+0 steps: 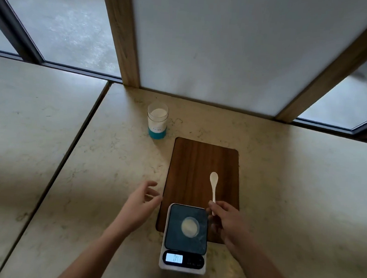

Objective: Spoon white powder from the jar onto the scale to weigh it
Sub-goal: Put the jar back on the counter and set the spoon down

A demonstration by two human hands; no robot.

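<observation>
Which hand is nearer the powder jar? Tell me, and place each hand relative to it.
Left. The left hand hangs open over the counter, below the jar in the picture and slightly left. The right hand holds the spoon beside the scale, farther down and to the right.

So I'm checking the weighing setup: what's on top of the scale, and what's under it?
On the scale sits a small round dish of white powder. Its far part rests on a wooden board, its display end on the counter. The display is blurred.
</observation>
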